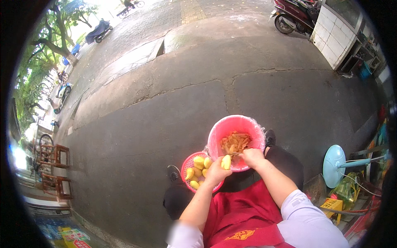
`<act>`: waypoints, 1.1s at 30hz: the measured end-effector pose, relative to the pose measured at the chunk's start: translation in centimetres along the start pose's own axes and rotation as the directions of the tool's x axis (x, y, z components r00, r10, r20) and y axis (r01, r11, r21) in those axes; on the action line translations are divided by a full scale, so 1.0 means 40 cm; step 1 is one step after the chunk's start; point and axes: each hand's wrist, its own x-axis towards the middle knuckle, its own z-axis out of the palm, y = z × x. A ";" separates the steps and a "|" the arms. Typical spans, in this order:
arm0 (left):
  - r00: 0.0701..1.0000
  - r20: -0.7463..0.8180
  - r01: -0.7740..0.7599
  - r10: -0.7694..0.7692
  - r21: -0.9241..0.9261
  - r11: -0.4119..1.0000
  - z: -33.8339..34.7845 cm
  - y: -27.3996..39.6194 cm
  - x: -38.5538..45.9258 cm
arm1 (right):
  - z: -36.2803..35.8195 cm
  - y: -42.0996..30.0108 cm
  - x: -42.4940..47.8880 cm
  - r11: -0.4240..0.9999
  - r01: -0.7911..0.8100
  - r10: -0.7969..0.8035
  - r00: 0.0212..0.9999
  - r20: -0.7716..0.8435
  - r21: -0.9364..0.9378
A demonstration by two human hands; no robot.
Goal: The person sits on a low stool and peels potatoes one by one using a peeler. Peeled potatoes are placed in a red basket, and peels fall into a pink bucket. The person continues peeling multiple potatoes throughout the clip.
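Note:
My left hand grips a pale yellow peeled potato over the near rim of a pink bucket. In my right hand is a small peeling tool, its end close to the potato; the fingers hide most of it. Brown peelings lie in the bucket, which has a clear plastic liner. Left of the bucket, partly behind my left forearm, stands a pink perforated basket with several peeled potatoes in it.
My shoes are on either side of the containers on cracked paving. To the right are a light blue fan with a cord and a yellow box. Wooden stools stand far left. A red scooter is parked at upper right.

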 end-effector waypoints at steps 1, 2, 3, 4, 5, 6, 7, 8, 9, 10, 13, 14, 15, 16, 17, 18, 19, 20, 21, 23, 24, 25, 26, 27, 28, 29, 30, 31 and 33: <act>0.996 -0.024 -0.084 0.086 0.068 0.994 -0.009 0.030 -0.019 | -0.003 0.009 -0.003 0.997 -0.073 0.073 0.997 0.028 -0.008; 1.000 0.004 -0.008 0.007 0.101 0.995 -0.030 0.061 -0.023 | 0.003 0.003 0.000 0.996 -0.081 0.081 0.997 -0.011 0.039; 1.000 0.005 0.017 -0.018 0.142 0.990 -0.038 0.059 -0.024 | -0.004 -0.017 -0.007 0.997 -0.048 0.050 0.998 -0.036 0.067; 0.999 0.004 0.039 -0.041 0.182 0.983 -0.043 0.056 -0.022 | -0.016 -0.037 -0.018 0.996 -0.014 0.020 0.998 -0.063 0.094; 0.998 0.004 0.061 -0.064 0.221 0.973 -0.043 0.054 -0.020 | -0.031 -0.058 -0.032 0.993 0.019 -0.009 0.996 -0.090 0.119; 0.994 -0.020 0.106 -0.104 0.225 0.969 -0.042 0.056 -0.021 | -0.054 -0.082 -0.053 0.989 0.051 -0.039 0.995 -0.090 0.138; 0.989 -0.038 0.145 -0.140 0.229 0.962 -0.037 0.061 -0.021 | -0.049 -0.093 -0.066 0.987 0.090 -0.081 0.994 -0.070 0.133; 0.983 -0.056 0.184 -0.176 0.234 0.955 -0.034 0.063 -0.020 | -0.039 -0.102 -0.080 0.983 0.129 -0.123 0.991 -0.049 0.129; 0.987 -0.040 0.163 -0.158 0.219 0.962 -0.032 0.052 -0.019 | -0.037 -0.108 -0.088 0.978 0.168 -0.166 0.986 -0.030 0.125; 0.990 -0.024 0.141 -0.139 0.205 0.969 -0.030 0.030 -0.015 | -0.045 -0.112 -0.084 0.981 0.148 -0.148 0.989 -0.010 0.129; 0.996 0.061 0.064 -0.065 0.032 0.997 -0.016 0.035 -0.012 | 0.004 -0.015 -0.014 1.000 0.010 -0.008 0.997 -0.082 0.029; 0.996 0.084 0.044 -0.041 -0.044 0.998 -0.021 0.042 -0.014 | 0.016 0.009 0.000 0.996 -0.076 0.078 0.996 -0.034 0.049; 0.999 0.054 0.008 -0.006 -0.035 0.999 -0.020 0.021 -0.012 | 0.014 0.003 0.004 0.995 -0.063 0.067 0.997 -0.045 0.073; 0.999 0.021 -0.026 0.026 -0.033 0.999 -0.013 -0.007 -0.007 | 0.005 -0.009 0.003 0.995 -0.048 0.053 0.997 -0.051 0.091; 0.998 -0.012 -0.059 0.058 -0.029 0.998 -0.008 -0.035 -0.002 | -0.004 -0.023 -0.001 0.994 -0.032 0.039 0.998 -0.058 0.108; 0.999 -0.008 -0.046 0.045 -0.056 0.997 -0.003 -0.042 0.004 | -0.013 -0.034 -0.011 0.984 -0.016 0.034 0.994 -0.101 0.178; 1.000 -0.006 -0.029 0.029 -0.080 0.996 -0.004 -0.046 0.007 | -0.027 -0.051 -0.023 0.978 -0.009 0.036 0.991 -0.126 0.210; 1.000 -0.005 -0.012 0.012 -0.104 0.995 -0.004 -0.050 0.008 | -0.042 -0.069 -0.037 0.970 0.000 0.037 0.988 -0.150 0.241; 1.000 -0.009 -0.009 0.008 -0.086 0.996 -0.004 -0.043 0.008 | -0.050 -0.081 -0.050 0.961 0.003 0.047 0.983 -0.175 0.276; 1.000 -0.019 -0.001 0.000 -0.051 0.999 -0.005 -0.028 0.005 | -0.037 -0.085 -0.056 0.966 0.009 0.036 0.985 -0.171 0.258; 0.999 0.026 0.023 -0.020 -0.133 0.991 -0.007 -0.003 0.001 | -0.023 -0.073 -0.053 0.970 0.002 0.041 0.985 -0.168 0.244; 0.997 0.070 0.049 -0.036 -0.210 0.976 -0.014 0.026 -0.005 | -0.008 -0.062 -0.045 0.973 -0.002 0.042 0.985 -0.166 0.232; 0.992 0.115 0.079 -0.048 -0.284 0.956 -0.017 0.043 -0.007 | 0.010 -0.043 -0.034 0.974 -0.069 0.095 0.989 -0.114 0.214; 0.995 0.095 0.059 -0.035 -0.266 0.962 -0.019 0.045 -0.006 | 0.033 -0.023 -0.016 0.972 -0.128 0.143 0.988 -0.064 0.198; 0.997 0.076 0.042 -0.024 -0.250 0.967 -0.015 0.043 -0.004 | 0.043 -0.016 -0.005 0.967 -0.187 0.192 0.981 -0.012 0.175; 0.998 0.059 0.025 -0.011 -0.235 0.972 -0.014 0.042 -0.003 | 0.055 -0.012 0.002 0.967 -0.172 0.184 0.982 -0.050 0.189; 0.997 0.059 0.070 -0.053 -0.339 0.938 -0.013 0.049 -0.002 | 0.057 -0.011 0.004 0.968 -0.156 0.175 0.981 -0.082 0.195; 0.993 0.065 0.113 -0.094 -0.438 0.892 -0.013 0.060 0.000 | 0.059 -0.009 0.004 0.970 -0.141 0.166 0.980 -0.114 0.200; 0.990 0.043 0.132 -0.135 -0.632 0.764 -0.012 0.060 0.004 | 0.051 -0.016 0.007 0.849 -0.204 0.187 0.979 0.083 0.487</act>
